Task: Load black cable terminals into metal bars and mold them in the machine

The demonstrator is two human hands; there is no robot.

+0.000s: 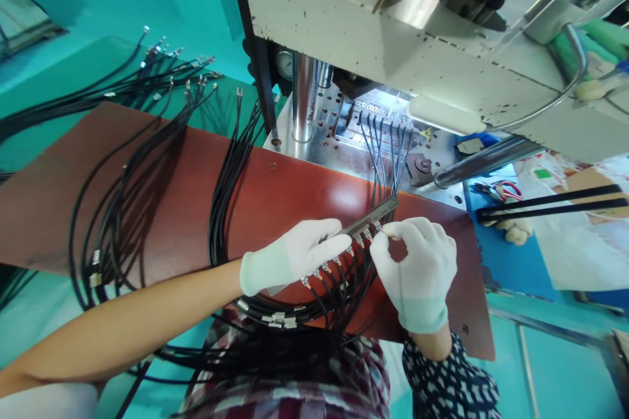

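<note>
Terminal-seating step, apparently: left hand (307, 252), closed, grips bar (383, 211) toward right edge of board (469, 268); right hand (417, 265) pinches terminal (378, 226); next move needs steady alignment.

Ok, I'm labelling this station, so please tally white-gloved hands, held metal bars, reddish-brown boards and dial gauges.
White-gloved, left hand and right hand: 2
Held metal bar: 1
Reddish-brown board: 1
Dial gauge: 1
Total: 5
</note>
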